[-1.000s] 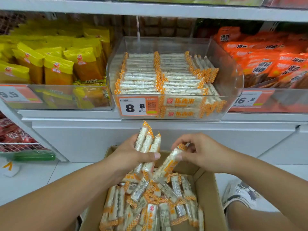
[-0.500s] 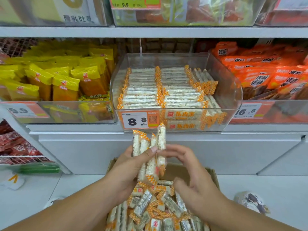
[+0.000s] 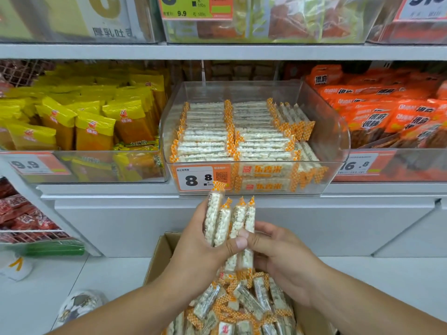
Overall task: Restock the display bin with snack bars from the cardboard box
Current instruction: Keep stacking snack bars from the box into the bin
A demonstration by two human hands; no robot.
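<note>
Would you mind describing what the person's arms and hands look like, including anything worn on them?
Both forearms are bare as far as the frame shows: no sleeves or cuffs are in view. The left hand and right hand wear no gloves, and no watch, bracelet or ring can be seen on them. The fingernails that show are short and unpainted. Anything worn above the forearms is out of view.
</note>
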